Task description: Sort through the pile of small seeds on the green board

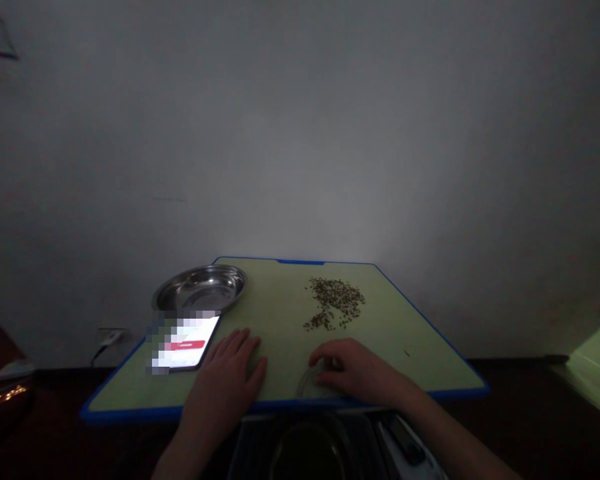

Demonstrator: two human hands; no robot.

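Observation:
My left hand [230,367] lies flat on the pale green tabletop [275,293], fingers stretched out, just right of a phone [196,352] with a lit screen. Near the front edge my right hand [347,367] is curled, with thumb and fingers bent around a clear, see-through thing [309,383]. Its kind is hard to make out in the dim light. Beyond my right hand, small dark seeds or grains [336,300] are scattered in a loose patch.
A shallow steel basin [200,288] stands at the table's left, behind the phone. The table has a blue rim [425,320] and its far side meets a grey wall [300,133]. One dark speck [407,353] lies to the right. Dark objects sit below the front edge.

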